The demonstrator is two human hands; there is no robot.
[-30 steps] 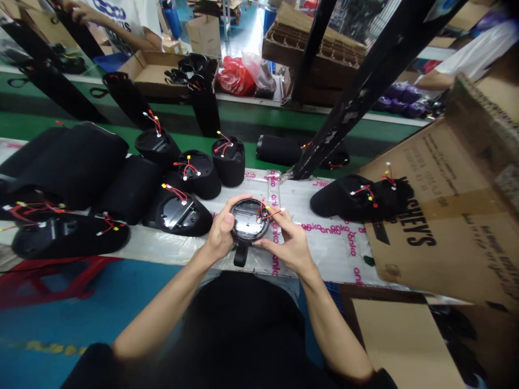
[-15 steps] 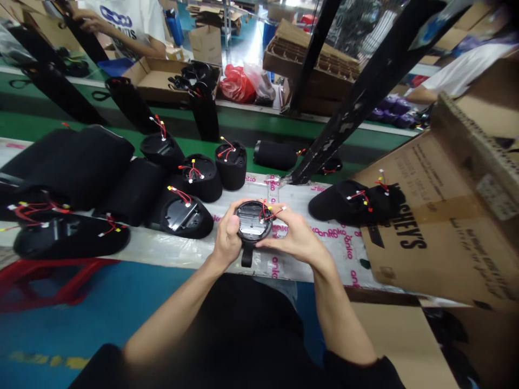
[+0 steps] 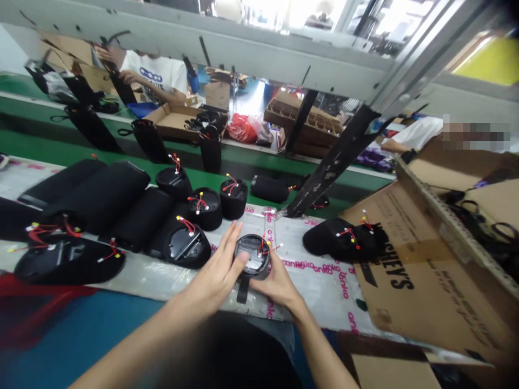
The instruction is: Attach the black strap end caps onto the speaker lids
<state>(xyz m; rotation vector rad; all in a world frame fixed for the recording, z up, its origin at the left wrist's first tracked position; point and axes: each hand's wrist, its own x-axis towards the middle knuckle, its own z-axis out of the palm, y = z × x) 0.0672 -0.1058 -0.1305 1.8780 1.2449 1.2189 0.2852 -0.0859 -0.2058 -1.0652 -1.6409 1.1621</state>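
Observation:
A round black cap (image 3: 253, 256) with red wires and small white and yellow plugs stands on end at the near edge of the taped bench (image 3: 324, 281). A black strap hangs below it. My right hand (image 3: 277, 282) grips the cap from below and the right side. My left hand (image 3: 214, 273) is beside the cap's left rim with its fingers stretched out, the thumb tip touching the rim. Just left of that hand lies a black fabric-covered cylinder (image 3: 184, 246) with the same kind of wired end cap.
Several more black cylinders (image 3: 101, 197) lie and stand to the left, two (image 3: 344, 240) to the right. A large open cardboard box (image 3: 438, 259) fills the right side. A slanted black post (image 3: 328, 165) rises behind; a green belt (image 3: 133, 162) and other people beyond it.
The camera has tilted up, so the bench sits lower in view. My left hand has let go of the cap and opened its fingers; my right hand keeps holding it.

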